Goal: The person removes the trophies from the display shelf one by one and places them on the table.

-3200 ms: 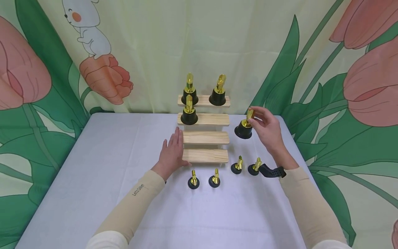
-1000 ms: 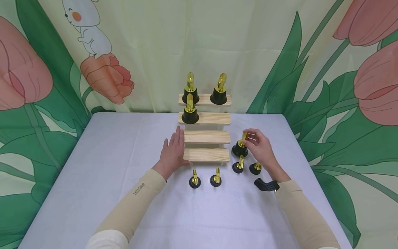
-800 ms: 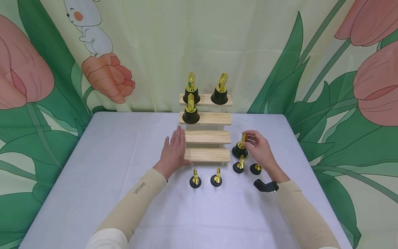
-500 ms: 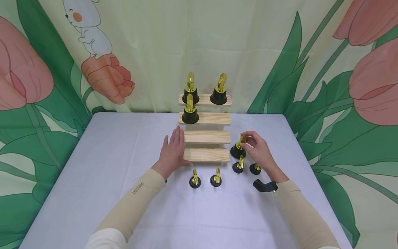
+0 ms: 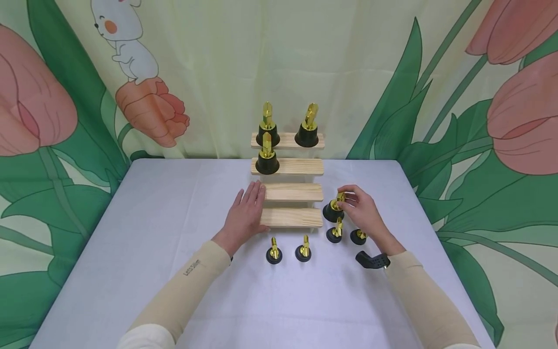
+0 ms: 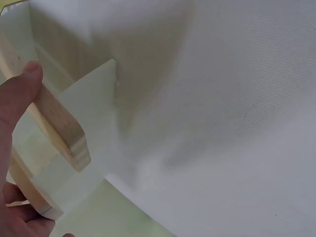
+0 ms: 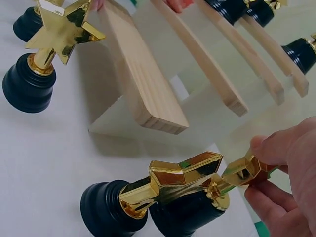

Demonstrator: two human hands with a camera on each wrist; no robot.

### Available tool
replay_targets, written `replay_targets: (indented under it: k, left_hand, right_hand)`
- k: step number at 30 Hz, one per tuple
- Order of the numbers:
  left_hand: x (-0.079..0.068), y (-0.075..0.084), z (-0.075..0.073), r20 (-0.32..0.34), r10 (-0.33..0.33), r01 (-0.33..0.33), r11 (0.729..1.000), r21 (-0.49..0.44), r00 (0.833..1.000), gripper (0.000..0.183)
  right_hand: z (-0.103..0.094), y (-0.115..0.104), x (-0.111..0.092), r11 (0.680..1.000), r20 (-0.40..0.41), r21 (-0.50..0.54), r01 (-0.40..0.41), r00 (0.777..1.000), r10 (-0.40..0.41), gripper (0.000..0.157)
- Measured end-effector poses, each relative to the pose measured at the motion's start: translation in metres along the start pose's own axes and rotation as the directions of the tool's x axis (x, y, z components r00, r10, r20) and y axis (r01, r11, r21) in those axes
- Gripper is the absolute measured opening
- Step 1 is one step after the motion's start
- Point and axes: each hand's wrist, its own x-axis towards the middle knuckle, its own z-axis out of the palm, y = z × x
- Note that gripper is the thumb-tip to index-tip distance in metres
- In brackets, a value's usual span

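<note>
The right hand pinches the gold star top of a larger trophy with a black base, right of a tiered wooden stand. In the right wrist view its thumb and fingertips hold the gold star. Whether the base touches the table cannot be told. A smaller star trophy stands just in front of it, and another small trophy is beneath the right wrist. The left hand rests with straight fingers against the stand's left side; its thumb touches a board's edge.
Two large trophies, one left and one right, stand on the top board. A third trophy is on the second board's left end. Two small trophies, left and right, stand before the stand on the white-covered table.
The right hand has brought the larger trophy from the table's back right nearer, beside the stand's lower boards. Lately it is nearly still. The left fingers have slid slightly right onto the stand.
</note>
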Motion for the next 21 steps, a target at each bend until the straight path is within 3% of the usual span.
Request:
replay_targets:
  k: [10,21]
  left_hand:
    - [0.001,0.003,0.005,0.038,-0.004,0.004,1.000,0.007,0.999,0.127]
    - [-0.002,0.002,0.008,-0.012,0.022,-0.021,0.999,0.029,1.000,0.124]
  right_hand:
    - [-0.004,-0.002,-0.001,0.996,0.010,-0.064,0.069,0.998,-0.068,0.039]
    - [-0.010,-0.015,0.001,0.983,-0.066,-0.126,0.135,0.987,-0.144,0.037]
